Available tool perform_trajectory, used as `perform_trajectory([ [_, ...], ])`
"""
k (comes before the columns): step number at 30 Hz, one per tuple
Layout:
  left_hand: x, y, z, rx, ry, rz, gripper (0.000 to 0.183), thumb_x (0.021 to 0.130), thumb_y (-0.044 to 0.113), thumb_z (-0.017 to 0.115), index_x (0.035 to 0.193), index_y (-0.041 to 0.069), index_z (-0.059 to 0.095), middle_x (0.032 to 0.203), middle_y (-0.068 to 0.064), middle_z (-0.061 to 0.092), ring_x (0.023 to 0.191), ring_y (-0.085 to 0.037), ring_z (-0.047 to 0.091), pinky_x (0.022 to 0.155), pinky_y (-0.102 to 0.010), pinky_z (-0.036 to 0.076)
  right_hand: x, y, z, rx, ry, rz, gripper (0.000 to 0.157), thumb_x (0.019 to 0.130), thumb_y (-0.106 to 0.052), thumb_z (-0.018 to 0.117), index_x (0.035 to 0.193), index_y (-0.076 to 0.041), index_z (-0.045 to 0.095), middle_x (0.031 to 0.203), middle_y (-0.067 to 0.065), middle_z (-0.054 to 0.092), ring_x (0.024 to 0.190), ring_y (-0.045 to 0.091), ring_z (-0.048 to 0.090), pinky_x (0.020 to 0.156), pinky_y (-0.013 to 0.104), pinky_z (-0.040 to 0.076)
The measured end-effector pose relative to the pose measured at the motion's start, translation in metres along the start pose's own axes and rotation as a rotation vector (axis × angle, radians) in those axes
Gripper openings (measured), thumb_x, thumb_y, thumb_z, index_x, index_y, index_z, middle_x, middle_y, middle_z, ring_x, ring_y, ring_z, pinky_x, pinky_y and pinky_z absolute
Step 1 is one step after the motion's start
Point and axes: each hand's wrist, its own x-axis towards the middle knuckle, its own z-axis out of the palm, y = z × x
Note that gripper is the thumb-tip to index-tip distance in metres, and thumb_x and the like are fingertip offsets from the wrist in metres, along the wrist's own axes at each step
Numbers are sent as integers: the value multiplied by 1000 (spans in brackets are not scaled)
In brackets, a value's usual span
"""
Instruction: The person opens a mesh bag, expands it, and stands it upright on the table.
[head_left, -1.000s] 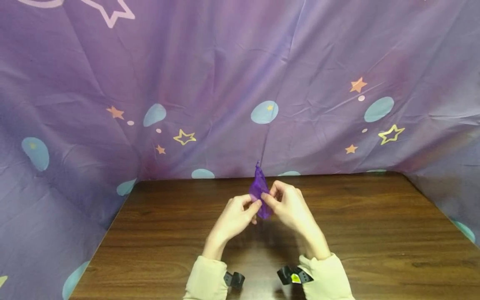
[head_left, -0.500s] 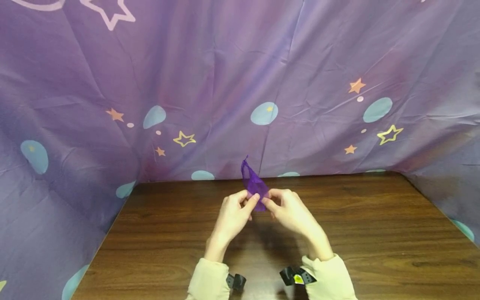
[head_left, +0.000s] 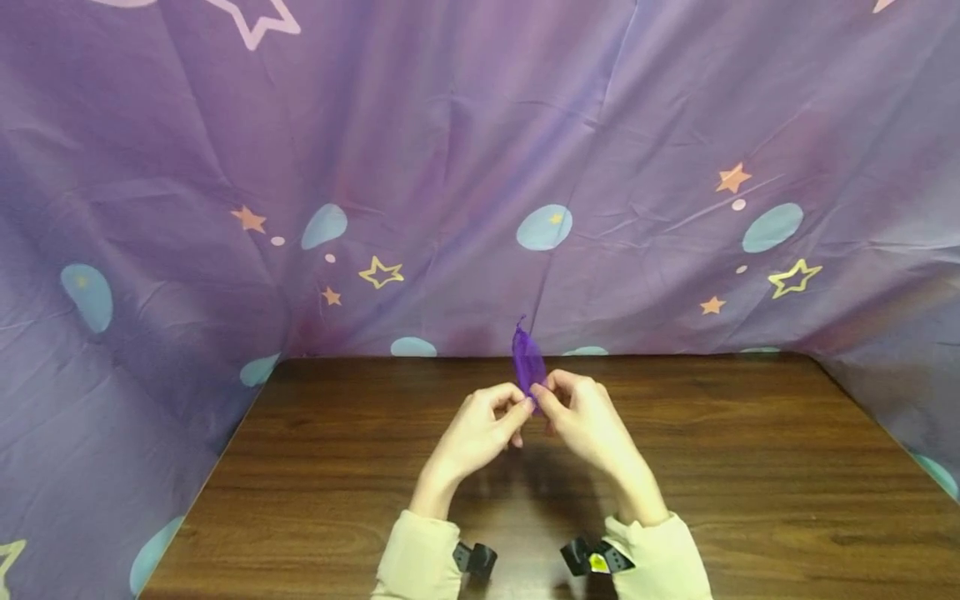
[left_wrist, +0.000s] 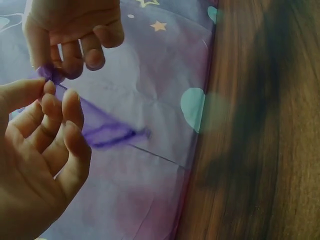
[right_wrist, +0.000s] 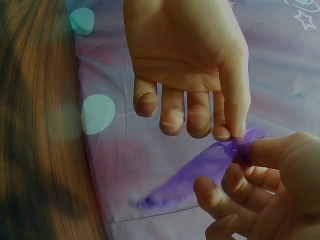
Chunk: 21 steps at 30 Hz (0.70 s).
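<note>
A small sheer purple pouch (head_left: 528, 358) stands up between my two hands above the table, its gathered tip pointing away from me. My left hand (head_left: 480, 429) pinches its near end between thumb and forefinger. Right beside it, my right hand (head_left: 588, 417) also pinches that end, thumb and fingertip close to the left thumb. In the left wrist view the pouch (left_wrist: 107, 125) stretches from the pinching fingers to a thin twisted tip. The right wrist view shows the pouch (right_wrist: 192, 172) bunched at the fingertips, which hide part of its near end.
A dark wooden table (head_left: 750, 467) lies beneath the hands. Behind it and at both sides hangs a purple cloth (head_left: 420, 167) printed with stars and blue ovals. Small black cameras (head_left: 480, 558) are worn at both wrists over pale sleeves.
The pouch's tip swings left and then back to nearly upright. Less of the pouch shows below the fingertips now. Both hands keep their pinch, and the head view shifts slightly.
</note>
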Motion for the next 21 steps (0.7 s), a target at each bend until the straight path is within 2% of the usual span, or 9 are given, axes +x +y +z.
perform_trajectory([
  [3, 1, 1, 1, 39, 78, -11, 17, 93, 13, 60, 78, 7, 64, 61, -2, 59, 53, -20, 62, 46, -23, 42, -1, -1, 0, 7, 5, -7, 27, 97, -20, 61, 72, -12, 55, 53, -1, 56, 44, 15, 54, 40, 29, 38],
  [7, 1, 4, 4, 100, 209, -36, 17, 85, 10, 61, 68, 10, 62, 53, 4, 56, 47, -19, 62, 41, -23, 38, -1, -3, 1, 5, 16, -20, 28, 97, -21, 62, 72, -13, 54, 51, -4, 55, 44, 16, 55, 40, 29, 39],
  [10, 1, 4, 4, 93, 244, -44, 17, 86, 12, 60, 69, 12, 61, 51, 5, 55, 45, -19, 61, 41, -24, 39, -1, -5, 1, 16, 21, -28, 28, 97, -21, 61, 71, -13, 54, 51, -3, 55, 43, 17, 55, 39, 30, 39],
  [12, 1, 3, 4, 54, 215, -47, 15, 91, 15, 59, 77, 11, 62, 55, 3, 56, 48, -23, 62, 44, -25, 42, -1, -5, 1, 34, 18, -32, 28, 97, -19, 61, 71, -12, 53, 52, -2, 55, 44, 19, 57, 39, 30, 40],
  [17, 0, 5, 2, -48, 50, -75, 25, 100, 31, 56, 99, 7, 61, 69, -7, 60, 61, -29, 63, 58, -27, 41, -1, -2, 0, 60, -5, -44, 26, 98, -17, 58, 73, -9, 55, 55, 0, 56, 46, 20, 55, 40, 28, 40],
  [19, 0, 7, 2, -91, -4, -77, 28, 101, 33, 54, 103, 5, 60, 71, -13, 61, 65, -32, 63, 63, -28, 41, 0, -1, -1, 63, -15, -53, 25, 99, -17, 57, 76, -8, 57, 55, -1, 56, 47, 21, 55, 41, 28, 39],
  [21, 0, 8, 2, -127, -31, -66, 28, 102, 29, 53, 104, 2, 59, 72, -17, 62, 67, -35, 63, 64, -28, 41, 0, -1, -1, 64, -19, -62, 24, 99, -17, 56, 77, -8, 58, 55, -2, 56, 48, 20, 55, 42, 28, 38],
])
